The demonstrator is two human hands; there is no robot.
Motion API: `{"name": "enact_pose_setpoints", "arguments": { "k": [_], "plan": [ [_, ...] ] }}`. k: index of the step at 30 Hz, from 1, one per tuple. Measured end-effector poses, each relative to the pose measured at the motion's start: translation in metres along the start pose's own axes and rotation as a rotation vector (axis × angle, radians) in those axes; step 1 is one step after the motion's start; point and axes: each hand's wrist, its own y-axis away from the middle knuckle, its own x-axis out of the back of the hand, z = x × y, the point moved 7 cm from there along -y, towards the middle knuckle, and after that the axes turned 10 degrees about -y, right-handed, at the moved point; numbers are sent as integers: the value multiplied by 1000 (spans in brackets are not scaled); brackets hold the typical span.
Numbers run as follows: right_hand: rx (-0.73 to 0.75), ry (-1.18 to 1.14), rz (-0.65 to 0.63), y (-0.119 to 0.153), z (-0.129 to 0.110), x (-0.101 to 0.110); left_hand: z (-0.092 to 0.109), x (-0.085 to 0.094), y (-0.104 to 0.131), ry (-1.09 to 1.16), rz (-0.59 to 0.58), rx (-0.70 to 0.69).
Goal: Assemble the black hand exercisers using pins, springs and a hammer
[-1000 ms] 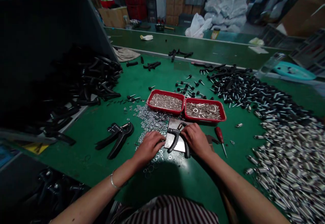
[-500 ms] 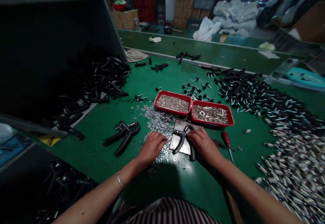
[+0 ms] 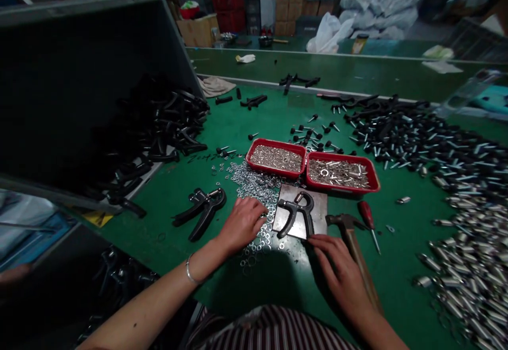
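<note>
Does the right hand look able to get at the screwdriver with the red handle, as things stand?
Probably yes: the red-handled screwdriver lies uncovered near the right hand; the wooden-handled hammer lies between them, but the hand could likely pass over it.

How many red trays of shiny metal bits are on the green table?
2. One shallow red rectangular tray sits behind the loose silver washers; the second red tray sits just right of it, nearer the red-handled screwdriver. None seem hidden.
</note>
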Motion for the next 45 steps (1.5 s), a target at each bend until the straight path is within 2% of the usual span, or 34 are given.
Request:
{"name": "enact_pose_setpoints", "arguments": {
  "k": [2, 5, 8, 11, 13, 16, 21, 26, 31, 34, 37, 41, 45],
  "plan": [
    [-5, 2, 34, 1, 4, -2, 13, -5, -3, -20, -51, -31],
    [0, 1, 39, 2, 8, -5, 21, -11, -8, -70, -99, 7],
    [-3, -29, 52, 4, 9, -7, 15, -7, -11, -37, -80, 41],
    [-12, -55, 57, 4, 10, -8, 0, 8, -10, -39, 22, 85],
    [-19, -60, 54, 3, 12, -10, -3, 13, -8, -38, 50, 65],
    [-31, -58, 53, 1, 15, -10, 7, 3, -7, 6, -24, -30],
    [-31, -65, 48, 0, 14, -10, 21, -16, -12, -92, -98, -37],
    [-38, -73, 71, -1, 12, -8, 36, -14, -15, -263, -100, -178],
    [-52, -82, 61, -3, 11, -9, 39, -9, -14, -211, -56, -119],
    [-52, -89, 59, -3, 12, -8, 25, -9, -16, -154, -41, -31],
    [-57, -95, 47, -3, 14, -9, -3, -8, -19, -18, -43, 74],
    [-54, -102, 40, -3, 15, -8, -36, 4, -15, 25, 62, 149],
    [-48, -100, 48, -4, 13, -7, -37, 10, -3, 67, 83, 97]
  ]
}}
